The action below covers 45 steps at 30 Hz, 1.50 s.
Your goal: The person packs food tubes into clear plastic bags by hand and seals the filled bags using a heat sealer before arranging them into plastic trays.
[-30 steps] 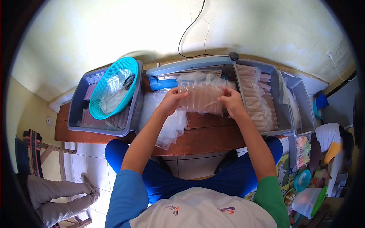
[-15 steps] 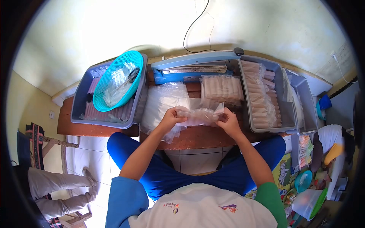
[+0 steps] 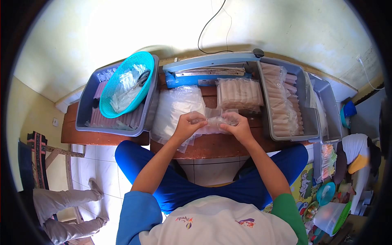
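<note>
head view: the left bin (image 3: pixel 110 131) holds pinkish tubes (image 3: pixel 110 119) beneath a tilted basket (image 3: pixel 109 96) of clear plastic (image 3: pixel 124 96) and scissors (image 3: pixel 143 77); the right bin (image 3: pixel 311 118) holds bagged tubes (image 3: pixel 278 104). over the table (image 3: pixel 212 148), the clear bag (image 3: pixel 215 122) runs left to right, fingers of the left hand (image 3: pixel 190 128) and right hand (image 3: pixel 241 130) pinched on its ends.

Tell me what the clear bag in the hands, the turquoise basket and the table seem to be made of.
Clear bag: thin, glossy plastic film, judging by its see-through creases and glints.
Turquoise basket: probably moulded plastic, given its even colour and regular holes.
Table: likely wood, reddish brown with a slight sheen; whether painted or varnished, I can't tell.
</note>
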Each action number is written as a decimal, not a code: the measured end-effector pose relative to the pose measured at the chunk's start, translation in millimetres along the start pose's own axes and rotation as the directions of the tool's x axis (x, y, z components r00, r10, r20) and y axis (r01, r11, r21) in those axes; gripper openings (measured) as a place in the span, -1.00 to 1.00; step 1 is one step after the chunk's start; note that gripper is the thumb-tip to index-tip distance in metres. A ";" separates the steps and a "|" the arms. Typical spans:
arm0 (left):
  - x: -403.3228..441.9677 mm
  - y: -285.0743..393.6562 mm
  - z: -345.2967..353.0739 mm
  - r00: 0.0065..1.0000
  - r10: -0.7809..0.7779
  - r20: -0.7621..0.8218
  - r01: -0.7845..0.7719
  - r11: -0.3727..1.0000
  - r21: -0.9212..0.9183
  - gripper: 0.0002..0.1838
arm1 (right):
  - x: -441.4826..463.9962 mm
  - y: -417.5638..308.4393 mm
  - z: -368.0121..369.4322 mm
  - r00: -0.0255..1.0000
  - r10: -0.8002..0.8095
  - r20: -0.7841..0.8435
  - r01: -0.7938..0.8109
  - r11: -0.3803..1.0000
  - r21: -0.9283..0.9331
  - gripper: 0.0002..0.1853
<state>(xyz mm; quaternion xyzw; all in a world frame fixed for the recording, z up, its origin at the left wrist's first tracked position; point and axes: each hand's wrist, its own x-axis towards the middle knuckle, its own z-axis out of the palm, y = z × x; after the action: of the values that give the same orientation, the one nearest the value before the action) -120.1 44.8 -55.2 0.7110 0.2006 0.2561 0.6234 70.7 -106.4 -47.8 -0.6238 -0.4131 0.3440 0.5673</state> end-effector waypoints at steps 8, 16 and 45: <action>-2.1 -0.8 6.8 0.995 0.021 -0.098 -0.027 0.998 -0.064 -0.93 | 0.5 4.3 4.2 0.993 -0.105 -0.060 0.107 0.994 0.019 -0.86; 2.2 16.6 10.0 0.957 0.262 -0.127 -0.226 0.943 0.244 -0.92 | -2.0 5.2 9.4 0.994 -0.062 -0.090 0.069 0.994 0.081 -0.86; 9.3 40.6 11.2 0.914 0.380 0.144 -0.367 0.622 0.692 -0.92 | -0.2 2.8 11.3 0.990 -0.107 -0.089 0.107 0.994 -0.008 -0.89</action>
<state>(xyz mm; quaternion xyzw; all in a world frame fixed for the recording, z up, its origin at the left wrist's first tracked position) -107.2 35.8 -15.1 0.9181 0.1362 0.2889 0.2347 60.8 -101.8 -51.9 -0.6166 -0.4206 0.2842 0.6018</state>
